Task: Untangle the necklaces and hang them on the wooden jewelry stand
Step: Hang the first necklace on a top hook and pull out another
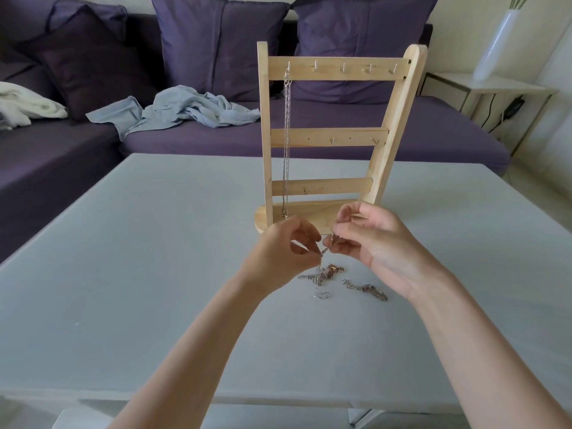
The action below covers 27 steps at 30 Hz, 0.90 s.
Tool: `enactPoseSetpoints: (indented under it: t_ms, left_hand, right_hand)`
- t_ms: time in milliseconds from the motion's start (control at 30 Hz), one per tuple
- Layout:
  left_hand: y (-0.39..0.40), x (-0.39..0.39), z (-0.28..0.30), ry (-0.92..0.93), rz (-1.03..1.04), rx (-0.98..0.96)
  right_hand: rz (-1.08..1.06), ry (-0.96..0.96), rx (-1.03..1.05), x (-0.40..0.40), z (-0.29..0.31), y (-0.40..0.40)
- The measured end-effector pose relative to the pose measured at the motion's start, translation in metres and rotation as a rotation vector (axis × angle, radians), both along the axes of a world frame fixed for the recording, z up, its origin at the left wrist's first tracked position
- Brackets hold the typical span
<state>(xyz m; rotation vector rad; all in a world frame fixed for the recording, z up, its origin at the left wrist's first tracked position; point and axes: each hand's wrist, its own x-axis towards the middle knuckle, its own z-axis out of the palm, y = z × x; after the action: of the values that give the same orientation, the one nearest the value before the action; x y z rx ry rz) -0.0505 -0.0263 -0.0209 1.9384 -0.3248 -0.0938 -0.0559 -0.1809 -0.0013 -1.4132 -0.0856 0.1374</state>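
While both of our hands pinch one thin chain (323,251) between them, the left hand (283,249) grips it by the fingertips and the right hand (368,239) has its fingers curled on the other end. Just below the grip, the chain trails into the tangled necklaces (328,275) on the table (154,243); a separate bit of chain (365,287) lies just to the right. We judge slow, gentle pulls best, easing loops apart rather than tightening knots. Just beyond the grip stands the wooden stand (334,131), one necklace (287,144) already hanging from its top left hook. Farther off, a purple sofa (216,140) holds a crumpled blue cloth (185,111); a white vase (498,44) stands far right.
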Motion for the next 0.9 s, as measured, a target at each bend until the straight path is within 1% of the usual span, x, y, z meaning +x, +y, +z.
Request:
enactPoseSetpoints:
  t_ms: [33, 67, 133, 200, 267, 400, 467, 500, 600, 700, 800, 900]
  left_hand:
    - [0.001, 0.0, 0.001, 0.034, 0.028, -0.06]
    - [0.002, 0.001, 0.003, 0.09, 0.051, -0.161]
    - [0.006, 0.003, 0.007, 0.224, 0.055, -0.403]
    - [0.009, 0.003, 0.009, 0.325, 0.027, -0.557]
    - [0.008, 0.003, 0.01, 0.366, 0.018, -0.6]
    - [0.006, 0.004, 0.01, 0.333, 0.07, -0.614]
    - [0.006, 0.003, 0.01, 0.282, 0.083, -0.593]
    - [0.005, 0.003, 0.009, 0.235, 0.09, -0.542]
    - [0.001, 0.002, 0.007, 0.042, 0.116, -0.308]
    - [-0.001, 0.001, 0.006, -0.133, 0.102, -0.149]
    - [-0.002, 0.0, 0.009, -0.246, 0.068, -0.062]
    - [-0.004, -0.001, 0.009, -0.285, 0.058, -0.03]
  right_hand:
    - [-0.008, 0.014, 0.024, 0.0, 0.0, 0.0]
    - [-0.027, 0.023, 0.018, 0.0, -0.001, 0.0]
    - [-0.084, 0.024, -0.054, 0.0, -0.003, 0.0]
    - [-0.127, 0.009, -0.107, 0.001, -0.004, 0.0]
    - [-0.139, -0.01, -0.128, 0.002, -0.005, -0.001]
    - [-0.118, -0.022, -0.173, 0.002, -0.005, -0.001]
    - [-0.079, -0.033, -0.192, 0.001, -0.005, 0.001]
    - [-0.052, -0.04, -0.208, 0.0, -0.005, 0.002]
    - [0.036, -0.038, -0.272, -0.001, -0.004, 0.005]
    - [0.048, -0.027, -0.349, -0.001, -0.005, 0.007]
    - [0.037, -0.007, -0.381, -0.002, -0.005, 0.007]
    - [0.016, -0.001, -0.401, -0.002, -0.005, 0.006]
